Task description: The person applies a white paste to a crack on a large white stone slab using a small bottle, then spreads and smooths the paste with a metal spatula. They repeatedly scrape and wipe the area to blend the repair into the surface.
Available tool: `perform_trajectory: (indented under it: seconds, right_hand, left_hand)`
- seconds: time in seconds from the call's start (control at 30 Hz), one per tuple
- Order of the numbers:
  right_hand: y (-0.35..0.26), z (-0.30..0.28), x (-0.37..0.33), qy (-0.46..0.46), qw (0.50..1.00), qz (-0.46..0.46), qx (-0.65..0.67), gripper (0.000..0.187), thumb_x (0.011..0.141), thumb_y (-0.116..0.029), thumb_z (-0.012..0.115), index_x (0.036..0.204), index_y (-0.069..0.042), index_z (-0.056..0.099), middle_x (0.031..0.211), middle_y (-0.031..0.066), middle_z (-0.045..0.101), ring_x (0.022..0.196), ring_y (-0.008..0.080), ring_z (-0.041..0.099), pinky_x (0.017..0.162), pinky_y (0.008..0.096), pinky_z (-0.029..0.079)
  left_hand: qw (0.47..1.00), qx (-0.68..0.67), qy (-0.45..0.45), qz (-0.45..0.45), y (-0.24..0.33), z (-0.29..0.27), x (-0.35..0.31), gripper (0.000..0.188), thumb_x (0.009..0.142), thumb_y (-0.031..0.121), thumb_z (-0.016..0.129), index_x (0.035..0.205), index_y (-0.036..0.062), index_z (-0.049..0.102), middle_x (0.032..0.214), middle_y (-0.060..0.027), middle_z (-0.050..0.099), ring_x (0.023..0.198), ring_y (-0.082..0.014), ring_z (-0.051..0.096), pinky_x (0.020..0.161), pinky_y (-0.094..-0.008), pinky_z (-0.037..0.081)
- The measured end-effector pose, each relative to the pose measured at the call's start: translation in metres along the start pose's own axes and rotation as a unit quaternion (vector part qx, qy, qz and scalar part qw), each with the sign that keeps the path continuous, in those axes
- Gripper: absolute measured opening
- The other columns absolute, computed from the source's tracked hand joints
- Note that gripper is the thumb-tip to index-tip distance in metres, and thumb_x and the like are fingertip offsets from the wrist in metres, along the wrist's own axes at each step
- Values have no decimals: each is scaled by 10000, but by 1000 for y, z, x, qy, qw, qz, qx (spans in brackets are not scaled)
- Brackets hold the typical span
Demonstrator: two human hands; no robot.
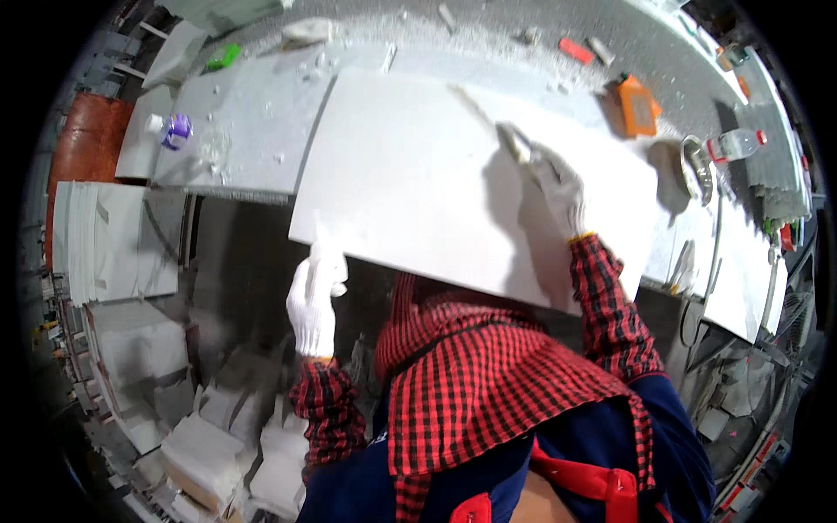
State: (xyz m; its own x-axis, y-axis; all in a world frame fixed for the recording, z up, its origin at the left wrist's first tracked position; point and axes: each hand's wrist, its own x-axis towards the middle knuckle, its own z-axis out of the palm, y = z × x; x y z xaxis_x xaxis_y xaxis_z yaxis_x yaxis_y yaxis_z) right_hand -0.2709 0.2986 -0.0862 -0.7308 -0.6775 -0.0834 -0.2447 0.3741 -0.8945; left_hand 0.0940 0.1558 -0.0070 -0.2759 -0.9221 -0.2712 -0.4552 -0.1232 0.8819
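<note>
Apron: worn nearest, red-and-black checked apron (488,383), with matching sleeves (608,305) on both forearms.
Left hand: white-gloved left hand (316,296), held at the board's near left corner; its grip is partly curled, but whether the edge is pinched cannot be told.
Board: large white board (410,183), laid flat on the table, its near edge overhanging toward the apron.
Right hand: white-gloved right hand (558,185), placed over the right half of the board; its grip is closed around a tool.
Tool: slim tool (514,142), pointed away toward the far edge; its exact kind cannot be told.
Streak: a thin brownish streak (472,105), seen on the board beyond the tool's tip.
Table, left: pale table (261,113), strewn with bits; a purple bottle (178,131) is seen there.
Table, right: a metal bowl (697,170), with a clear bottle (737,145) laid just beside it.
Far side: an orange block (638,106), a red piece (575,50) and a green piece (224,57), scattered apart.
</note>
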Motion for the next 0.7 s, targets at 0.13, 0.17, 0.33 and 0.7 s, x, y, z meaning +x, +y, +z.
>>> perform_trajectory:
  seconds: [0.13,0.17,0.33,0.7]
  right_hand:
    - [-8,-3,-2,18,999,-41,4,337,991,-277,589,1282,-117,647,1227,138,677,1111,213,648,959,324,492]
    - [-6,-1,0,41,996,-78,-21,320,979,-263,599,1252,-107,661,1191,144,687,1080,236,663,933,327,504]
    - [-28,-1,-2,116,971,-159,-134,260,906,-251,648,1107,-106,724,977,156,716,851,318,695,748,363,542]
    - [-27,-2,-1,135,965,-163,-153,255,897,-255,662,1105,-122,727,976,134,720,862,314,696,751,364,543]
  left_hand:
    - [990,-101,72,74,7,-4,34,335,1001,259,569,1217,6,601,1056,-18,613,909,-92,571,817,-262,470]
    - [984,-123,85,94,15,-7,44,347,990,221,585,1256,-2,579,1106,-38,615,974,-104,579,871,-270,471]
    - [963,-178,130,157,22,-18,121,463,952,268,658,1300,-20,558,1244,-89,593,1129,-160,567,992,-306,434]
    - [965,159,186,97,44,-2,269,521,849,527,620,1086,63,607,1030,-145,694,934,-337,665,799,-444,492]
